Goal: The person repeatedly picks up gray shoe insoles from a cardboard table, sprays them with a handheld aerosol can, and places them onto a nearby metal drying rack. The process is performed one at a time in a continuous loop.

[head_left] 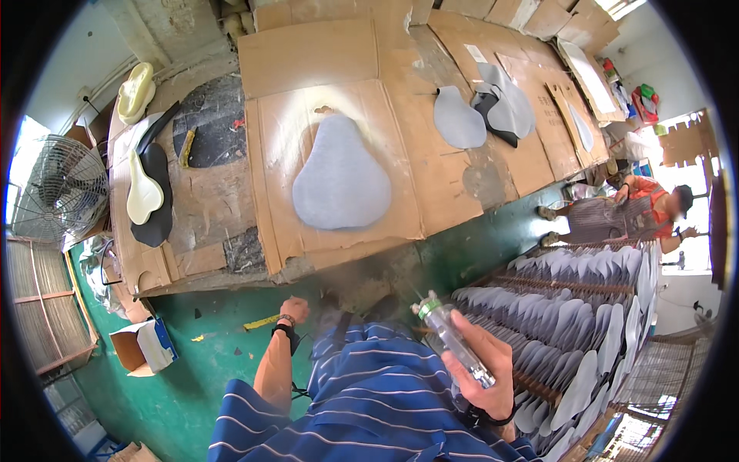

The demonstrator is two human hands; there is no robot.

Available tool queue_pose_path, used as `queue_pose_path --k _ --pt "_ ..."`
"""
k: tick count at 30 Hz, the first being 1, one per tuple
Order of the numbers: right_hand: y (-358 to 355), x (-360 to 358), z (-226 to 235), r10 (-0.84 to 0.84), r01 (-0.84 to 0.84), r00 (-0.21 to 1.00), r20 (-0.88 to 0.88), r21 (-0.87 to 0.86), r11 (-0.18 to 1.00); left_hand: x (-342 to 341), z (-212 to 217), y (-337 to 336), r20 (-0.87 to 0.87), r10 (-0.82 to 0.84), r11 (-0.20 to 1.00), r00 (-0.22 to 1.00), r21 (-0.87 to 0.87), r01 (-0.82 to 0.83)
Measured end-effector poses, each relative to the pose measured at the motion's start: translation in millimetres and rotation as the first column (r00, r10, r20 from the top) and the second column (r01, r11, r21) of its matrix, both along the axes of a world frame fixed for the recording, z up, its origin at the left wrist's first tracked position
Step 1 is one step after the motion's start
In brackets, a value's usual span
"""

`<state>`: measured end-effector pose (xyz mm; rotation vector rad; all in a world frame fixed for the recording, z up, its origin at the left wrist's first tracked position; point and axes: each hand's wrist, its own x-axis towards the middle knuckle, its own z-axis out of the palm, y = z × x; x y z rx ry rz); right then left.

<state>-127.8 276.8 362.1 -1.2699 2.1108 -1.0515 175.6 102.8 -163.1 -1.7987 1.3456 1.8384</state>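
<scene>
In my right hand (489, 369), fingers wrapped round it, is what looks like a spray gun (450, 335), with a clear and metallic body and a green ring near its tip. It points toward the table, and a greyish blur hangs by its tip. A grey pear-shaped saddle cover piece (342, 175) lies flat on a cardboard sheet (277, 115). Pale residue rings its upper end. My left hand (295, 309), curled closed, hangs below the table's front edge, with a bracelet and dark band at the wrist. Nothing shows sticking out of it.
Cream saddle shells (145, 191) and a black saddle piece (156, 215) lie at the left. More grey pieces (459, 118) are at the right. A rack (562, 323) of grey pieces stands close on my right; a person (623, 208) is beyond. A fan (60, 189) stands at far left.
</scene>
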Motion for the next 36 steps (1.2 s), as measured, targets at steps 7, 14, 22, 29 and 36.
queue_pose_path --k 7,14,22,29,36 --pt "-1 -6 -6 -0.134 0.13 0.986 -0.103 -0.044 0.991 3 -9 0 0.049 -0.051 0.999 0.997 -0.003 0.051" --pt "37 -5 1 -0.207 0.214 0.976 -0.065 0.135 0.967 7 -8 15 0.091 0.004 1.0 0.996 0.016 -0.005" --pt "32 -5 6 -0.141 0.143 0.989 -0.052 0.025 0.989 -1 -12 6 0.067 -0.062 0.998 0.996 0.011 0.062" --pt "37 -10 17 -0.043 0.046 0.999 -0.025 0.123 0.991 -8 -9 1 0.01 -0.016 1.0 1.0 -0.005 0.016" --pt "47 -13 19 0.044 -0.051 0.998 0.042 0.188 0.981 -2 -6 13 0.077 -0.035 0.999 0.996 -0.038 0.038"
